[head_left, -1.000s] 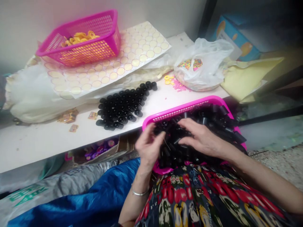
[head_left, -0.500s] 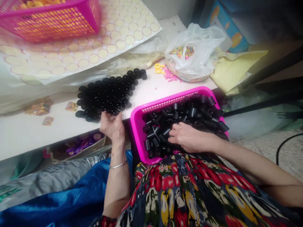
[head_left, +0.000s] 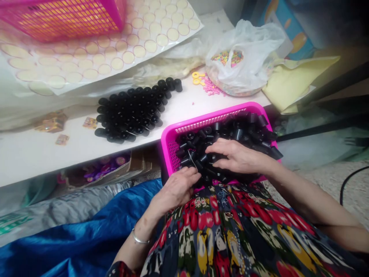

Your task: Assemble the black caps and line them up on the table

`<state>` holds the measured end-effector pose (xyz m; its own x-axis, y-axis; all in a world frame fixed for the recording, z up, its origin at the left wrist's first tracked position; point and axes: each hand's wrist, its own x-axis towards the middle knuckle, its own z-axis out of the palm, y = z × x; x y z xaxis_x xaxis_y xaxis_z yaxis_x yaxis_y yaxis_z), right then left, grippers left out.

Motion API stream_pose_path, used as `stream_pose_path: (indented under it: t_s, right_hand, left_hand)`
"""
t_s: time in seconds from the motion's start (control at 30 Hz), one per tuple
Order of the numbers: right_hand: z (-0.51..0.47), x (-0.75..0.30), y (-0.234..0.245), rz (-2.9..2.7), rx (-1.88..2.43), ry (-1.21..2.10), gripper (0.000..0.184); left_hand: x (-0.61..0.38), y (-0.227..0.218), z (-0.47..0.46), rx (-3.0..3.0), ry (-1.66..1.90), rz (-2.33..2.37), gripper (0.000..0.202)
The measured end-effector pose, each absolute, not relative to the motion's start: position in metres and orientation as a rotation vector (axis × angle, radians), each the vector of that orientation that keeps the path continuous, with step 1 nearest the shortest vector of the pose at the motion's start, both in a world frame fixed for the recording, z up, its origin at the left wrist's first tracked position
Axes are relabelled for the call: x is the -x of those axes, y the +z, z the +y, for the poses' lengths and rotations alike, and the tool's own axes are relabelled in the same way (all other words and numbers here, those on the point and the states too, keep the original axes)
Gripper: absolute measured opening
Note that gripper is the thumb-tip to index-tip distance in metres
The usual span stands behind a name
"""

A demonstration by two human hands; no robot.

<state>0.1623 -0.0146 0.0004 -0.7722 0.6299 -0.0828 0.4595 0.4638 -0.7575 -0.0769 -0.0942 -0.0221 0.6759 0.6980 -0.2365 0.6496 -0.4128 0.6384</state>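
A pink plastic basket (head_left: 170,154) full of loose black plastic cylinders (head_left: 238,134), cap-like in form, rests in front of my body. My right hand (head_left: 235,156) is over the middle of the basket, thumb and fingers apart, just above the pieces. At the near left corner, my left hand (head_left: 180,184) reaches over the rim with fingers stretched out toward the pieces; its underside is hidden. On the white table, several black cylinders (head_left: 132,109) stand upright, packed close together in slanting rows, apart from both hands.
Behind the rows lies a sheet of round cream stickers (head_left: 117,63) under another pink basket (head_left: 75,23). A plastic bag of coloured beads (head_left: 248,65), yellow ring-ended pieces (head_left: 198,78) and yellow paper (head_left: 291,82) lie at the back right. Small packets (head_left: 52,121) are left.
My left hand has moved from the front of the standing rows to the basket's near left corner. My right hand's fingers have spread apart above the loose pieces.
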Motion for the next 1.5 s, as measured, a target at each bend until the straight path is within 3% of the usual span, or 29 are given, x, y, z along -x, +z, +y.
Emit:
stream_pose_path:
  t_s: [0.17,0.3,0.47,0.6,0.8,1.1,1.3,1.4,1.5]
  right_hand:
    - [-0.018,-0.159,0.007,-2.164,0.995,1.388,0.025]
    - [-0.026,-0.156,0.005,-1.802,1.084,1.641,0.030]
    - [-0.031,-0.155,0.002,-1.402,1.143,1.817,0.031]
    - [-0.032,-0.162,0.002,-1.433,1.228,1.672,0.031]
    - [-0.034,-0.165,-0.003,-1.742,1.225,1.477,0.029]
    - [-0.033,-0.161,-0.005,-1.765,1.176,1.515,0.030]
    - [-0.032,-0.157,-0.007,-1.725,1.166,1.496,0.029]
    - [-0.032,-0.156,-0.006,-1.713,1.182,1.494,0.028]
    - [-0.033,-0.155,-0.002,-1.686,1.188,1.494,0.026]
  left_hand:
    - [0.073,-0.035,-0.095,-1.752,0.418,1.231,0.024]
    - [0.070,-0.034,-0.092,-1.278,0.701,1.331,0.039]
    - [0.063,-0.032,-0.081,-1.605,0.608,1.347,0.029]
    - [0.062,-0.028,-0.080,-1.746,0.413,1.222,0.045]
    - [0.057,-0.033,-0.092,-1.845,0.284,1.128,0.020]
    - [0.038,-0.050,-0.093,-1.856,0.154,1.346,0.028]
    - [0.025,-0.045,-0.092,-1.819,0.077,1.438,0.022]
    - [0.021,-0.047,-0.091,-1.811,0.150,1.415,0.016]
    - [0.022,-0.046,-0.086,-1.560,0.458,1.407,0.016]
